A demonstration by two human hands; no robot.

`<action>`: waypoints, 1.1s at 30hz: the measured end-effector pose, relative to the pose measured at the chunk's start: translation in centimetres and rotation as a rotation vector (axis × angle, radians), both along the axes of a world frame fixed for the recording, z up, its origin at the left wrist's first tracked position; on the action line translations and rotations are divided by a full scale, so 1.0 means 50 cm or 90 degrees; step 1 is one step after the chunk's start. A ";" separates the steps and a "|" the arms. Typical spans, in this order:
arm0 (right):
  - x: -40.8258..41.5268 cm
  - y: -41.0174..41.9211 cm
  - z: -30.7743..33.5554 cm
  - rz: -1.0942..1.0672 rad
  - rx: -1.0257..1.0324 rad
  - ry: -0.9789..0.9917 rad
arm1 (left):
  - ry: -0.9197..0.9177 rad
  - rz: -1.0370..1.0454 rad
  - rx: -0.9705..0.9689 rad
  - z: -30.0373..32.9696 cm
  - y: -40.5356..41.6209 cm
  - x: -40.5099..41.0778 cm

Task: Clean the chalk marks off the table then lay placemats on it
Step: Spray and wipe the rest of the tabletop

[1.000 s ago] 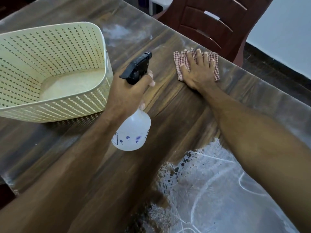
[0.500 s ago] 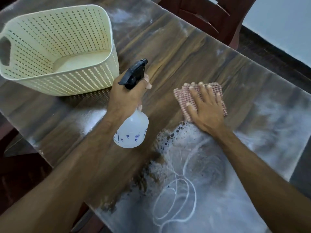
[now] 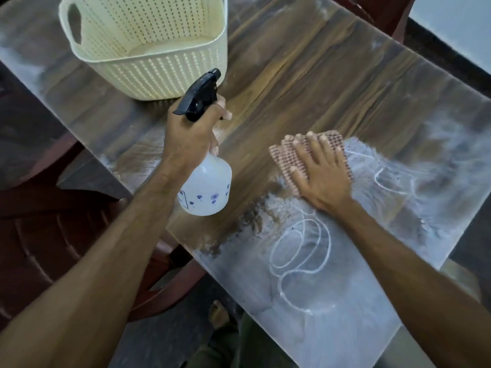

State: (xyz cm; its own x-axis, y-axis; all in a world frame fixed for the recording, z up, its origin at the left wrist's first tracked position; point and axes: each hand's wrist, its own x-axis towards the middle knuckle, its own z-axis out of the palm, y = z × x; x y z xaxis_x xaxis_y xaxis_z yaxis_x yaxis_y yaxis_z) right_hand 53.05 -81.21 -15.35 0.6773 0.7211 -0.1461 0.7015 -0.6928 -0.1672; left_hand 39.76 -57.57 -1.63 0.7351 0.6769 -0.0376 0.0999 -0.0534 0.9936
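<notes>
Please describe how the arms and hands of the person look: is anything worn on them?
Both forearms are bare, with no sleeves in view. The left hand and the right hand wear no gloves. No ring, watch or bracelet shows on either hand or wrist. The fingernails are short.

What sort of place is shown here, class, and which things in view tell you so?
Probably a home dining area: a long wood-grain table scrawled with white chalk loops, dark reddish-brown plastic chairs drawn up round it, and a cream perforated plastic basket standing on top.
</notes>
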 end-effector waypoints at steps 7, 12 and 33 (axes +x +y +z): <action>0.075 0.180 0.007 -0.126 0.011 0.044 | 0.046 0.047 -0.013 -0.022 0.013 -0.116; -0.088 0.225 -0.002 0.073 -0.032 0.009 | 0.060 0.082 -0.032 -0.017 0.015 -0.175; -0.255 0.294 0.013 0.292 -0.033 0.019 | 0.068 0.140 -0.007 0.019 0.026 -0.292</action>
State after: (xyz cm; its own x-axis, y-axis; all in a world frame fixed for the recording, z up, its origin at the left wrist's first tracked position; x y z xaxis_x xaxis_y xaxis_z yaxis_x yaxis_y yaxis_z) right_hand 40.28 -66.49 -14.72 0.2844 0.9369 -0.2036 0.9332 -0.3191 -0.1650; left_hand 25.17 -56.29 -0.66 0.5615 0.8194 -0.1156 0.2132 -0.0083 0.9770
